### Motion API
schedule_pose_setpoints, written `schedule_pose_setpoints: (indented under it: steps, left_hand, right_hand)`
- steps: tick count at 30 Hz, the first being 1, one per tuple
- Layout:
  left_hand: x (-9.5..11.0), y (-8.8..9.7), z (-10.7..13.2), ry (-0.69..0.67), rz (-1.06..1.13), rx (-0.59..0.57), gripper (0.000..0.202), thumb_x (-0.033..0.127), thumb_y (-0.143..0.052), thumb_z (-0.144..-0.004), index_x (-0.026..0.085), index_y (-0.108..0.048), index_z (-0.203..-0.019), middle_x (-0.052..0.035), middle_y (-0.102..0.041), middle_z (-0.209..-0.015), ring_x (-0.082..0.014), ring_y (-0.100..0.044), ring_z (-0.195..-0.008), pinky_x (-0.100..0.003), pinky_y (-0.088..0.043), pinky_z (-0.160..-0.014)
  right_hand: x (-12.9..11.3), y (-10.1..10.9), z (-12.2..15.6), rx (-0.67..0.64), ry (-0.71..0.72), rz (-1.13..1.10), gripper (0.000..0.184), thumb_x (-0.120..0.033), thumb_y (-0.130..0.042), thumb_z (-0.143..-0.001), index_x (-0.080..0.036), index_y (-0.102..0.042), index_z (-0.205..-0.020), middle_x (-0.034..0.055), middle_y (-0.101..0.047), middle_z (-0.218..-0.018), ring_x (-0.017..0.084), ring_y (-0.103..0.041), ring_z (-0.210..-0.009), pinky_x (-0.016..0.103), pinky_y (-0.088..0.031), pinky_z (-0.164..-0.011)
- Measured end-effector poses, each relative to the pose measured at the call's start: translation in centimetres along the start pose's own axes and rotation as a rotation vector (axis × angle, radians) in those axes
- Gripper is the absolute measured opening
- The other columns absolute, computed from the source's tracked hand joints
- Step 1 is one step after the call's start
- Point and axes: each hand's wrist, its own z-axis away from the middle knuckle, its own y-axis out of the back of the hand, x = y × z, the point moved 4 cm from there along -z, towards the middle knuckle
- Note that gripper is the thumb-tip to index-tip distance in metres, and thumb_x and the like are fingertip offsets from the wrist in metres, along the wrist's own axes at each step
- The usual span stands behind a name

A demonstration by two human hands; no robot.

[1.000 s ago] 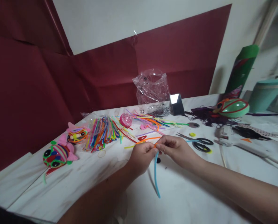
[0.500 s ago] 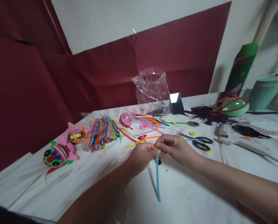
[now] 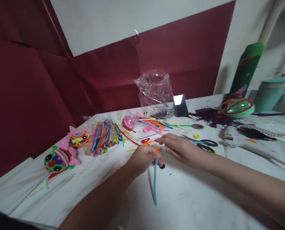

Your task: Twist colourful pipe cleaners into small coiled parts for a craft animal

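My left hand (image 3: 142,158) is closed around the top of a blue pipe cleaner (image 3: 155,182) with an orange bit at its upper end. The blue stem hangs down from the fist over the white table (image 3: 200,198). My right hand (image 3: 178,147) hovers just right of the orange end, fingers stretched out and holding nothing. A small black dot lies on the table just under my hands.
A heap of coloured pipe cleaners (image 3: 106,135) and two stuffed toy figures (image 3: 58,158) lie at the left. Scissors (image 3: 203,143), a glue gun (image 3: 231,135), a clear plastic bag (image 3: 154,88), a green ball (image 3: 238,108) and a teal container (image 3: 272,94) sit further back and right.
My right hand has let go of the orange end and opened, sliding a little away. The blue pipe cleaner has swung slightly to the left in my left hand.
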Motion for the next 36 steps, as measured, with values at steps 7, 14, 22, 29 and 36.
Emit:
schedule_pose_setpoints:
  steps: [7,14,22,29,36]
  left_hand:
    - [0.3,-0.4,0.7,-0.226,-0.717,0.083,0.023,0.017,-0.045,-0.070,0.016,-0.058,-0.051,-0.0005,-0.050,-0.045,-0.0110,-0.040,-0.044,-0.024,-0.023,-0.046]
    - [0.0,-0.7,0.7,-0.365,-0.956,0.096,0.022,0.016,-0.043,-0.074,0.016,-0.062,-0.062,-0.0065,-0.060,-0.058,-0.0172,-0.051,-0.053,-0.027,-0.034,-0.052]
    - [2.8,0.7,2.6,-0.616,-0.430,0.498,0.016,0.022,-0.049,-0.078,0.017,-0.064,-0.073,-0.0044,-0.062,-0.071,-0.0160,-0.054,-0.073,-0.028,-0.041,-0.073]
    - [-0.7,-0.6,0.1,-0.277,0.274,0.316,0.026,0.031,-0.051,-0.077,0.015,-0.052,-0.056,0.0012,-0.054,-0.055,-0.0112,-0.050,-0.057,-0.024,-0.040,-0.061]
    - [-0.3,-1.9,0.2,-0.202,0.654,0.193,0.029,0.039,-0.058,-0.069,0.014,-0.049,-0.057,-0.0006,-0.049,-0.059,-0.0112,-0.048,-0.061,-0.024,-0.040,-0.062]
  right_hand:
    - [-1.2,-1.4,0.5,-0.263,0.219,0.281,0.030,-0.027,-0.033,-0.090,-0.016,-0.060,-0.082,0.0069,-0.058,-0.075,0.016,-0.050,-0.074,0.029,-0.038,-0.068]
    - [-0.8,-2.2,0.8,-0.263,0.269,0.257,0.026,-0.015,-0.036,-0.086,-0.015,-0.059,-0.076,0.0068,-0.058,-0.070,0.016,-0.049,-0.069,0.028,-0.034,-0.064]
    - [2.5,-1.4,0.2,0.142,-0.404,-0.338,0.037,-0.041,-0.037,-0.084,-0.018,-0.045,-0.057,-0.0027,-0.043,-0.053,0.010,-0.039,-0.051,0.023,-0.030,-0.051]
    - [-0.1,-3.7,0.7,0.200,-0.446,-0.752,0.038,-0.049,-0.041,-0.081,-0.018,-0.046,-0.059,-0.0019,-0.045,-0.055,0.011,-0.042,-0.055,0.023,-0.035,-0.054]
    - [-0.3,-4.5,1.2,0.268,-0.415,-0.695,0.035,-0.045,-0.038,-0.085,-0.019,-0.049,-0.064,-0.0012,-0.047,-0.060,0.012,-0.044,-0.058,0.023,-0.037,-0.057]
